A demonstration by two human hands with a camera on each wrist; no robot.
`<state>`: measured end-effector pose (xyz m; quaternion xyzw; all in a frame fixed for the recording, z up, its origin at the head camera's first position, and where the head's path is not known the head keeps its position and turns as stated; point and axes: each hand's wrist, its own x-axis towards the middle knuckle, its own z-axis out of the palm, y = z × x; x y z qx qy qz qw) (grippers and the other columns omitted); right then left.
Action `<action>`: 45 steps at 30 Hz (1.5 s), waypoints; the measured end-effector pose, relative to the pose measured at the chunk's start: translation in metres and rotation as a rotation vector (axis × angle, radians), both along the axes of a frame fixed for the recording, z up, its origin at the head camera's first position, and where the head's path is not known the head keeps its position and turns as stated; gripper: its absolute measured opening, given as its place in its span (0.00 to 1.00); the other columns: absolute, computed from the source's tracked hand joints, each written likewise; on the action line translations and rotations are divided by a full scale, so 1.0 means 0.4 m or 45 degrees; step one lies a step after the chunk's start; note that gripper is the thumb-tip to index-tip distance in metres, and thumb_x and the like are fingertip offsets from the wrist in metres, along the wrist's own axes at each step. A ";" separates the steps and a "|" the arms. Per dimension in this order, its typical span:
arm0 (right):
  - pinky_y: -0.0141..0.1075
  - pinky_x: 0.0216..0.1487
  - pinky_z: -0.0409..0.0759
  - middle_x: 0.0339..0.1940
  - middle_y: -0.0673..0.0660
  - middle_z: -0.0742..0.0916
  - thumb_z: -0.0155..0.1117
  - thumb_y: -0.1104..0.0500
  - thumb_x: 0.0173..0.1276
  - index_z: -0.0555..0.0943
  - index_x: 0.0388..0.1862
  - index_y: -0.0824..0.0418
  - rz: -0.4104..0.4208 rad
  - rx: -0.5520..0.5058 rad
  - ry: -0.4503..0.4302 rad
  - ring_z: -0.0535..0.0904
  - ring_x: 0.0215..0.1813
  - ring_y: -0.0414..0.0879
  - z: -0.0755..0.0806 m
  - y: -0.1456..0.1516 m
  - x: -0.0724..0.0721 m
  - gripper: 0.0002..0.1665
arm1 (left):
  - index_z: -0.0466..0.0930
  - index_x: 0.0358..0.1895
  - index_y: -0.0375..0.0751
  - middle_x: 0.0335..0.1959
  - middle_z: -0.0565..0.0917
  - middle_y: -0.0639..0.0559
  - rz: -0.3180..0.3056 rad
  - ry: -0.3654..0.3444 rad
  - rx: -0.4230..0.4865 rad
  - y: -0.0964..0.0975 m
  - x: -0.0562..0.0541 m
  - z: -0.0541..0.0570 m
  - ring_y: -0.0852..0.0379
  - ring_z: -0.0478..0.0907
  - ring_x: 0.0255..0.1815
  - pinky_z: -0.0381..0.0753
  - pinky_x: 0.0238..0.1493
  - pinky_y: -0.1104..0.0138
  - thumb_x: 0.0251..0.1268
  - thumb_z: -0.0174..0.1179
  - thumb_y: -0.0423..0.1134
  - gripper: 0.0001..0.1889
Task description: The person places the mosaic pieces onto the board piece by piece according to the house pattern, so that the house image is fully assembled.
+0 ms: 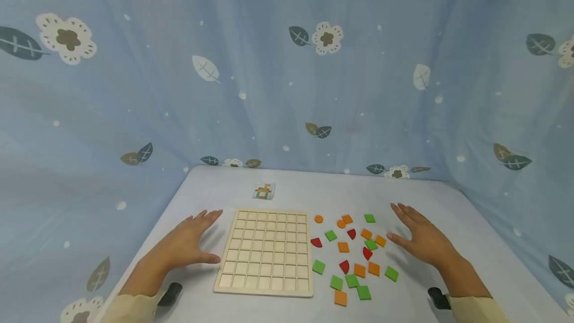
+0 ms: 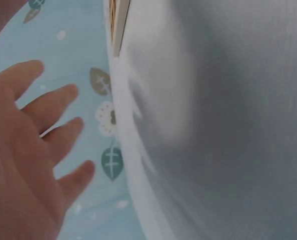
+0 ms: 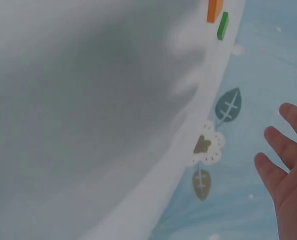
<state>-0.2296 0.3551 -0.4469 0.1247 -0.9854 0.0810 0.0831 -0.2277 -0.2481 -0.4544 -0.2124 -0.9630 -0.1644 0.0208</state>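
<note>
Grid board (image 1: 269,246) left, tiles (image 1: 343,247) right — both between the hands (image 1: 187,241) (image 1: 422,239)

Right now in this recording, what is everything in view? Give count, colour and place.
board: 1, pale wood, left of centre on the table
card: 1, multicoloured, beyond the board
orange squares: 7, orange, right of the board
orange discs: 2, orange, same area, far side
green squares: 8, green, same area
red wedges: 4, red, same area
table: 1, white, under everything
curtain: light blue, flowers and leaves, around the table
wrist cameras: 2, black, one per wrist
sleeves: 2, cream, near edge
left grip: 1, bare hand, left of the board
right grip: 1, bare hand, right of the pieces
</note>
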 end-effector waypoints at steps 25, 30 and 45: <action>0.61 0.61 0.69 0.62 0.63 0.80 0.69 0.52 0.64 0.75 0.67 0.57 0.069 -0.219 -0.204 0.71 0.64 0.64 -0.028 -0.141 -0.136 0.33 | 0.57 0.75 0.39 0.75 0.60 0.48 -0.113 -0.392 0.105 0.061 0.035 -0.044 0.39 0.46 0.76 0.40 0.72 0.41 0.12 0.77 0.66 0.73; 0.59 0.62 0.70 0.59 0.59 0.82 0.70 0.53 0.64 0.80 0.62 0.56 0.103 -0.212 -0.262 0.73 0.63 0.61 -0.018 -0.178 -0.154 0.27 | 0.56 0.75 0.36 0.75 0.59 0.44 -0.128 -0.369 0.070 0.054 0.038 -0.051 0.37 0.47 0.76 0.40 0.71 0.39 0.14 0.77 0.66 0.73; 0.47 0.57 0.77 0.49 0.47 0.84 0.75 0.57 0.57 0.88 0.47 0.52 0.204 -0.213 -0.427 0.77 0.53 0.49 -0.026 -0.262 -0.204 0.17 | 0.55 0.76 0.39 0.77 0.55 0.46 -0.204 -0.323 0.082 0.038 0.001 -0.074 0.39 0.41 0.77 0.35 0.72 0.42 0.21 0.72 0.72 0.71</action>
